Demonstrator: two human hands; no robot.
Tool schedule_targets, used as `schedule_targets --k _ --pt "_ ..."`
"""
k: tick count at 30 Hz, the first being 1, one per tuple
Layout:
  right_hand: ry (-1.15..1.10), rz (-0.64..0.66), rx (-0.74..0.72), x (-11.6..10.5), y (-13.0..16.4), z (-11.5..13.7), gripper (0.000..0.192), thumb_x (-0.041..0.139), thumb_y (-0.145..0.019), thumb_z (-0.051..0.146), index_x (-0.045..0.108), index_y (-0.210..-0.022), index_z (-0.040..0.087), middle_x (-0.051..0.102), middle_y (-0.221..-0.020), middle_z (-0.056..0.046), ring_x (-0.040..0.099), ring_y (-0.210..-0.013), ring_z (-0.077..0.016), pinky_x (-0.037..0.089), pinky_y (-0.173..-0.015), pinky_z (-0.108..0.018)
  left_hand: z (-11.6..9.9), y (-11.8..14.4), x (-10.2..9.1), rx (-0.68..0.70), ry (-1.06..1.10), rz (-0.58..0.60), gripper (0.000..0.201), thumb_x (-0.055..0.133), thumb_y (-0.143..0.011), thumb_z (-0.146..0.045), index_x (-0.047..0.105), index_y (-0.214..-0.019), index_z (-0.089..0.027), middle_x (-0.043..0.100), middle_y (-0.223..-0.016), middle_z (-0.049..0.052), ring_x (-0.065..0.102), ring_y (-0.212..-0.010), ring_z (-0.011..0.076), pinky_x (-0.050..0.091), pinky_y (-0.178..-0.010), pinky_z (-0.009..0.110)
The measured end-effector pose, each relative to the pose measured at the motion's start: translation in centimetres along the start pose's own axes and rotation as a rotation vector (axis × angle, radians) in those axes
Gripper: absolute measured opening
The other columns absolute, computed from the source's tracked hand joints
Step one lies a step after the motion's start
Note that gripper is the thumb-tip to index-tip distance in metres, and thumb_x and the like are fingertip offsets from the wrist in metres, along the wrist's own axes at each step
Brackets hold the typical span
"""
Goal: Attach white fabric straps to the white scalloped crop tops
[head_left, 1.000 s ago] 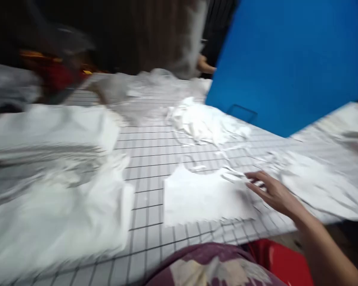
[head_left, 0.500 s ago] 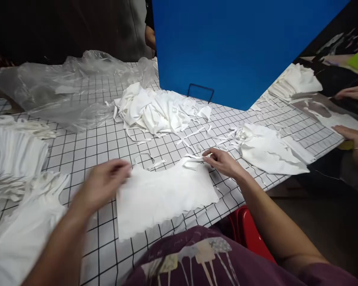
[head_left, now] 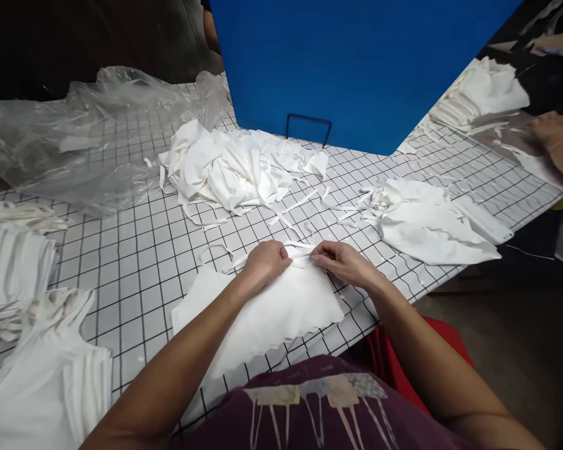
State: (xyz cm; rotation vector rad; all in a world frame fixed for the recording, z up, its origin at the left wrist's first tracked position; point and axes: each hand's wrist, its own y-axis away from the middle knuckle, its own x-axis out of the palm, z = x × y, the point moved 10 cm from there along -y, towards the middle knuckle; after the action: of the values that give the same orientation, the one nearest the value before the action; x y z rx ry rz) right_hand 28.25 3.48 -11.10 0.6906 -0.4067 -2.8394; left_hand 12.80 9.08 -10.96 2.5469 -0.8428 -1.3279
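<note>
A blue board (head_left: 356,62) is standing behind a heap of white scraps (head_left: 234,165). Clear plastic sheet (head_left: 75,137) is lying at left, and stacked white cloths (head_left: 9,269) are resting nearby.

We can't see the fingertips of our left hand (head_left: 265,262) or right hand (head_left: 340,262), they're tucked into the white fabric piece (head_left: 267,309). The folded stack (head_left: 14,269) gets cut off at the left edge.

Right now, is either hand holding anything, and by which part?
Both. The left hand and right hand pinch the thin white strap at the top edge of the flat white fabric piece, one hand at each end.
</note>
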Motion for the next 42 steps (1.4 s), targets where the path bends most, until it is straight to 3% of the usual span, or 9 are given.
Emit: schedule_targets --k 4,8,13,22,28,31,35,39,42 --pt "0.079 0.081 -0.039 1.2 -0.9 0.7 0.030 0.065 -0.085 0.045 0.067 -0.097 0.018 0.051 -0.069 0.002 0.042 -0.061 -0.0122 0.032 -0.056 -0.028 -1.4 0.0 -0.4 0.079 0.066 0.011 0.013 0.061 -0.081 -0.027 0.063 -0.073 -0.018 0.065 -0.076 0.003 0.054 -0.067 0.0161 0.032 -0.056 0.026" --pt "0.056 0.137 -0.086 1.6 -2.0 1.8 0.031 0.066 -0.085 0.048 0.066 -0.082 0.017 0.052 -0.068 0.000 0.042 -0.062 -0.0126 0.030 -0.057 -0.029 -2.7 -0.4 -1.8 0.178 0.245 0.007 0.019 0.061 -0.084 -0.033 0.062 -0.075 -0.016 0.061 -0.071 0.001 0.049 -0.060 0.0123 0.034 -0.056 0.025" --pt "-0.256 0.152 -0.010 1.7 -2.8 1.8 0.039 0.064 -0.084 0.055 0.061 -0.086 0.017 0.047 -0.070 0.002 0.036 -0.061 -0.0101 0.027 -0.055 -0.025 -0.8 -0.8 -2.7 0.135 0.515 -0.083 0.019 0.056 -0.089 -0.037 0.059 -0.092 -0.018 0.064 -0.085 0.002 0.057 -0.066 0.0129 0.043 -0.062 0.025" --pt "-0.017 -0.012 0.008 0.8 -3.9 0.2 0.035 0.058 -0.089 0.054 0.063 -0.087 0.019 0.050 -0.071 0.002 0.039 -0.062 -0.0113 0.031 -0.055 -0.026 3.3 0.5 -4.1 -0.008 0.055 -0.259 0.008 0.060 -0.086 -0.022 0.059 -0.094 -0.020 0.064 -0.098 0.003 0.061 -0.080 0.0174 0.044 -0.070 0.030" --pt "-0.037 -0.025 -0.034 0.9 -4.2 0.1 0.036 0.060 -0.089 0.055 0.064 -0.088 0.019 0.055 -0.075 0.000 0.044 -0.065 -0.0124 0.034 -0.057 -0.027 3.2 -1.3 -3.1 0.036 -0.104 -0.133 0.003 0.060 -0.085 -0.018 0.058 -0.084 -0.019 0.064 -0.096 0.004 0.060 -0.087 0.0204 0.042 -0.070 0.031" --pt "-0.165 -0.018 -0.054 0.4 -4.0 0.9 0.037 0.064 -0.087 0.055 0.063 -0.087 0.018 0.054 -0.075 0.000 0.044 -0.065 -0.0120 0.034 -0.059 -0.028 1.9 -1.2 -3.6 0.120 -0.140 -0.141 0.009 0.056 -0.087 -0.015 0.056 -0.079 -0.018 0.064 -0.092 0.006 0.057 -0.089 0.0213 0.042 -0.072 0.031" --pt "-0.345 0.043 0.056 0.9 -3.4 1.3 0.046 0.063 -0.084 0.063 0.063 -0.086 0.017 0.048 -0.066 0.002 0.039 -0.056 -0.0100 0.026 -0.051 -0.026 -2.1 1.1 -5.0 0.339 -0.352 -0.357 0.013 0.047 -0.092 -0.010 0.057 -0.087 -0.016 0.063 -0.091 0.010 0.055 -0.090 0.0237 0.042 -0.073 0.034" --pt "-0.433 0.159 0.125 3.2 -2.4 1.4 0.054 0.059 -0.083 0.070 0.058 -0.071 0.017 0.049 -0.064 0.001 0.037 -0.053 -0.0098 0.022 -0.049 -0.026 -6.4 4.9 -2.3 0.596 -0.490 -0.417 0.022 0.039 -0.093 -0.008 0.059 -0.090 -0.015 0.063 -0.084 0.010 0.055 -0.080 0.0232 0.040 -0.064 0.035" --pt "-0.424 0.138 0.050 3.9 -1.7 1.3 0.055 0.061 -0.085 0.065 0.051 -0.059 0.018 0.046 -0.060 0.001 0.032 -0.054 -0.0098 0.024 -0.052 -0.028 -6.8 6.7 -0.1 0.627 -0.370 -0.365 0.021 0.041 -0.088 -0.005 0.058 -0.090 -0.017 0.064 -0.086 0.011 0.058 -0.082 0.0240 0.041 -0.065 0.036"
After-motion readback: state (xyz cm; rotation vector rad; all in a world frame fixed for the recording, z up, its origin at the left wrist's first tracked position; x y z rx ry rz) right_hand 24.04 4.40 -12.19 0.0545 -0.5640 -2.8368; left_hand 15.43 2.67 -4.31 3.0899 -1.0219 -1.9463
